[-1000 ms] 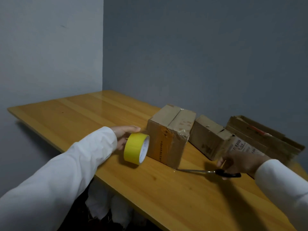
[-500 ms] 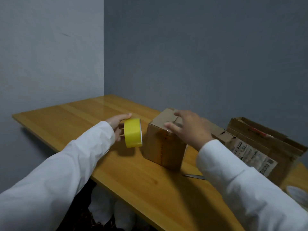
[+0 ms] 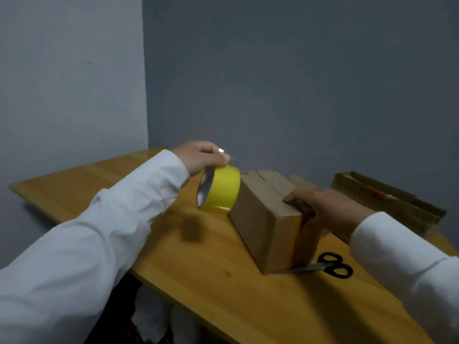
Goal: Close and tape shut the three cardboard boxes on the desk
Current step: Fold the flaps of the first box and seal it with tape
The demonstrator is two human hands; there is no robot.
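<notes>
Cardboard box (image 3: 267, 219), flaps closed, is seen near the desk (image 3: 211, 281) front edge, pressed on top by the right hand (image 3: 325, 207) with flat fingers. Yellow tape roll (image 3: 219, 189) is gripped by the left hand (image 3: 198, 157) against the box's far end. Scissors (image 3: 327, 266) are laid beside it.

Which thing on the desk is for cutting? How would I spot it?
Look at the wooden desk, then at the closed cardboard box in the middle of it. The scissors lie flat on the desk at that box's near right corner. Their black loop handles and shiny metal blades set them apart from the brown boxes and the yellow tape roll.
</notes>
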